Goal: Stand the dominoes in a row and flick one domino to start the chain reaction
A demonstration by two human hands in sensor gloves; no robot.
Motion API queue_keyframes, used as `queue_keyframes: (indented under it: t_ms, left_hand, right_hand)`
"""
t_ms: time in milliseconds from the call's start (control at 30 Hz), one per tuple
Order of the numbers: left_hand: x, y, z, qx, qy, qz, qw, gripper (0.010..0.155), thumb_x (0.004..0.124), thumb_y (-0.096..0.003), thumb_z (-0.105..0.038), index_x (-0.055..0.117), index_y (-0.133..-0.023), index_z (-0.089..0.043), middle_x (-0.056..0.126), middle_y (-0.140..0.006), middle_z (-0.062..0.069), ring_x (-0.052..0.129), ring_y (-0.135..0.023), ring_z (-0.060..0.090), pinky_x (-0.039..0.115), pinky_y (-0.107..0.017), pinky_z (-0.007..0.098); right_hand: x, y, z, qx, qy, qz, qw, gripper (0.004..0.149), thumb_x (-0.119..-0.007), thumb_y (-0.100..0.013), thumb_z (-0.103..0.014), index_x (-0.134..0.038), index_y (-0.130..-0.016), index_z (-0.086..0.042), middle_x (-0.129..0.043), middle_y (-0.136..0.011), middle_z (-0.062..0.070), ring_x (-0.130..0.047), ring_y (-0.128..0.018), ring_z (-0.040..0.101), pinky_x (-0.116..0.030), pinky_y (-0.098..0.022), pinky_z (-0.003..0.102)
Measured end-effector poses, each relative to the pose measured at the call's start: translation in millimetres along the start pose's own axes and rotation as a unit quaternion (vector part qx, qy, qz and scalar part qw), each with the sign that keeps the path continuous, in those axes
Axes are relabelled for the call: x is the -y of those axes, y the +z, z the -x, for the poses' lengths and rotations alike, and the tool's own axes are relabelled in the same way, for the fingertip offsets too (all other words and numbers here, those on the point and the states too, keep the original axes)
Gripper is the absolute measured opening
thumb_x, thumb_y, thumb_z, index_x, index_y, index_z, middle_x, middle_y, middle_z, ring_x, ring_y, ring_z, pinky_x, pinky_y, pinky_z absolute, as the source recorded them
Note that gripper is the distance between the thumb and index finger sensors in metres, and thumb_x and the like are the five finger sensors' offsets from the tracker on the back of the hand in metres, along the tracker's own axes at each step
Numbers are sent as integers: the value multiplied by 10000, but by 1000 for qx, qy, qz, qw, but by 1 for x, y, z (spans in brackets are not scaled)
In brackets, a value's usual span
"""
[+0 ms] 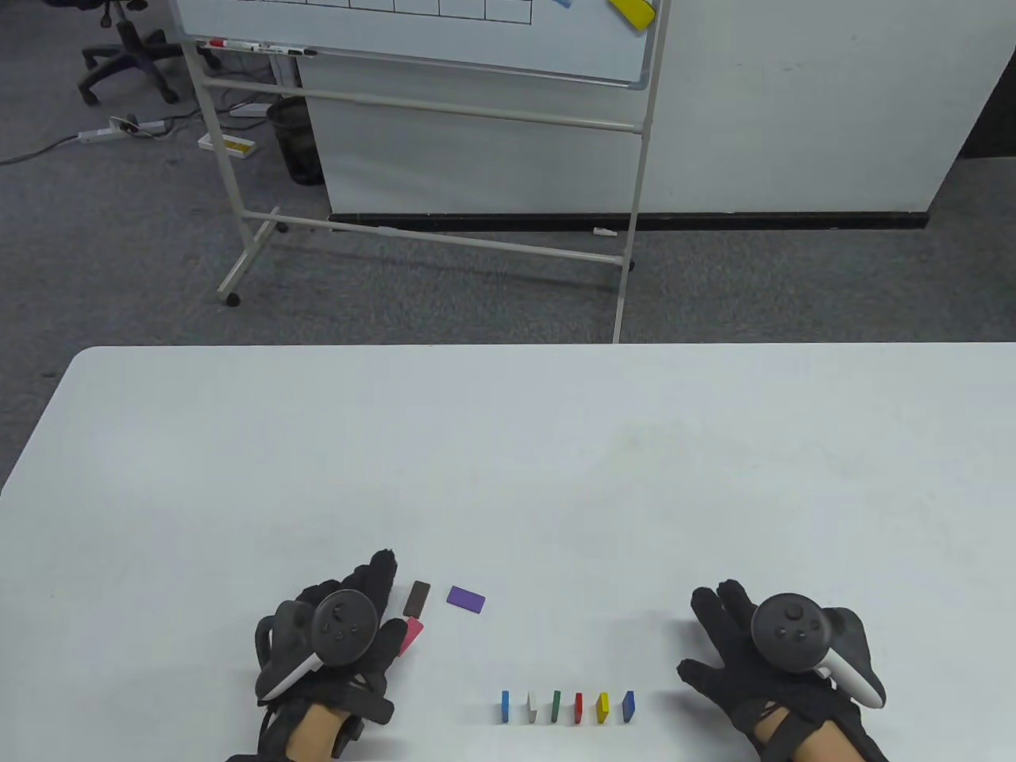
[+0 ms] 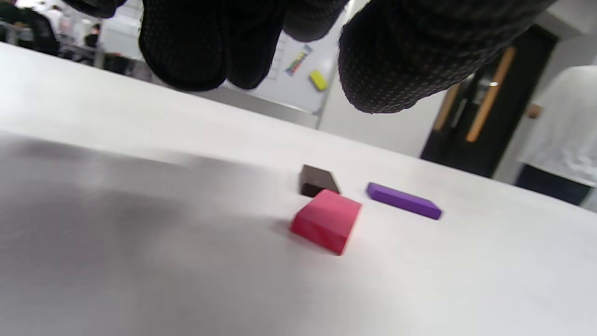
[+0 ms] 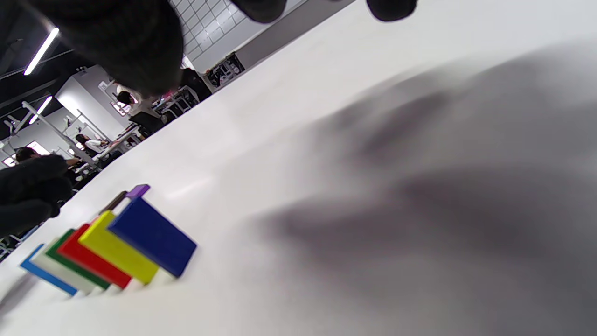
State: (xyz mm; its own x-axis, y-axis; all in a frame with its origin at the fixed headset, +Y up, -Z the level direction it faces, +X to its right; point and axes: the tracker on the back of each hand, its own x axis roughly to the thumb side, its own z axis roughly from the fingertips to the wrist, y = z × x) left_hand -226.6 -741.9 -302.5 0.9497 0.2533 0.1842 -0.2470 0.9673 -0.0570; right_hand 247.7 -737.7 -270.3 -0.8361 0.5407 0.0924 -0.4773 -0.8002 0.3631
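Nearest the desk's [image 1: 238,444] front edge, six dominoes stand upright in a row — light blue [image 1: 505,706], white [image 1: 531,708], green [image 1: 556,707], red [image 1: 578,708], yellow [image 1: 602,707] and dark blue [image 1: 629,706] — each apart from its neighbour. Just right of the row the right hand [image 1: 762,659] hovers palm down, fingers spread and straight, holding nothing. Farther left, the left hand [image 1: 341,635] hangs above the pink domino [image 2: 326,226], fingers [image 2: 186,51] loosely extended and empty. The pink domino lies flat; just beyond it lie the brown domino [image 1: 417,598] and the purple domino [image 1: 466,599], also flat. Past the desk stands a whiteboard [image 1: 413,40].
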Motion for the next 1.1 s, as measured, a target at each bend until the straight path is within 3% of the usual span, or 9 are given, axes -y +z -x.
queue_keyframes:
  t_ms: [133,200,300,467,567,733,967,1100]
  left_hand:
    - [8,-4,-8,-1,-33,20,999,861,902,-460,-525,489,-1095,-116,759,-993,155,863,-751,377,560,-651,684]
    - [18,-8,-16,-19,-59,71,996,948,912,-448,-564,386,-1115,-142,646,-1053,173,816,-797,383,534,-662,690]
    - [27,-11,-25,-18,-88,76,993,980,928,-439,-567,361,-1113,-139,629,-1059,176,813,-802,379,535,-663,689]
    - [29,-13,-32,-61,-122,72,988,852,917,-465,-452,454,-1095,-111,766,-972,105,895,-703,315,596,-645,669]
    - [30,-13,-35,-51,-152,72,984,775,911,-469,-400,531,-1080,-113,845,-902,68,935,-627,281,624,-639,661]
    - [29,-14,-35,-48,-160,83,982,772,910,-456,-396,556,-1068,-84,873,-855,68,947,-562,274,643,-630,666]
    - [14,-9,-18,-60,-125,63,988,781,902,-436,-413,580,-1044,-44,886,-817,81,946,-481,253,666,-616,672]
    - [-6,-1,-2,-68,-18,-3,998,766,831,-450,-404,521,-1050,-43,837,-830,93,903,-467,238,649,-610,678]
  right_hand:
    - [0,0,0,1,1,-2,1000,891,-773,-499,-570,-292,-1136,-174,-148,-1154,203,-324,-1069,556,-314,-659,780]
    - [0,0,0,0,1,-4,1000,891,-773,-500,-569,-290,-1136,-175,-146,-1153,207,-324,-1069,554,-314,-659,780]
    - [1,0,2,-1,1,-4,1000,892,-773,-499,-570,-291,-1136,-174,-146,-1154,198,-324,-1068,556,-313,-659,781]
    - [2,1,3,-2,-2,1,1000,891,-773,-500,-569,-292,-1136,-174,-145,-1153,196,-321,-1068,556,-314,-659,780]
    - [2,1,3,-2,-2,0,1000,891,-774,-499,-569,-291,-1136,-174,-144,-1153,200,-322,-1068,557,-314,-659,780]
    - [1,0,2,-1,1,-3,1000,891,-773,-499,-570,-290,-1136,-175,-145,-1150,211,-323,-1068,555,-315,-659,780]
    - [0,0,2,-2,-3,-4,1000,890,-772,-500,-569,-291,-1136,-174,-143,-1153,201,-322,-1069,555,-314,-659,780]
    - [-1,-1,1,-1,-2,-7,1000,891,-773,-500,-569,-291,-1136,-174,-144,-1153,199,-322,-1068,556,-314,-659,780]
